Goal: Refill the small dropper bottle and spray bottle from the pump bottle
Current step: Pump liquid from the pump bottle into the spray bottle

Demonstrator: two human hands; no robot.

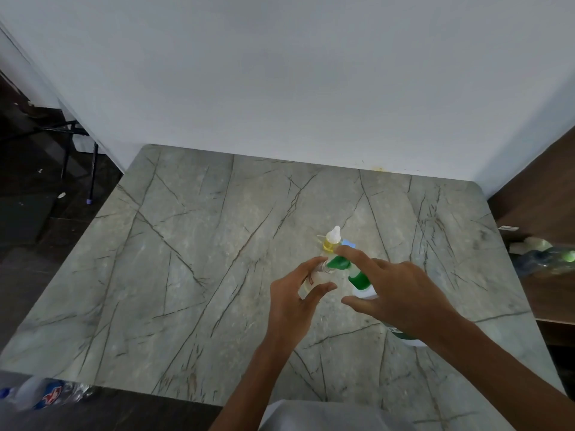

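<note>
So, pump bottle spout going right over the small clear bottle's open neck.

Left hand (298, 293) has its grip clamped on the small clear bottle (314, 276), tilted a bit. Right hand (401, 293) sits over the pump bottle (362, 283), index finger pressed on the green pump head (339, 262), other fingers spread apart. Dropper bottle (332, 242) with yellow liquid stands just beyond them on the marbled surface (186, 259), cap on.

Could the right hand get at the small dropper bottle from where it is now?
Probably yes. The dropper bottle stands uncovered just beyond the right hand, whose forefinger rests on the pump bottle head close beside it; nothing lies between.
</note>
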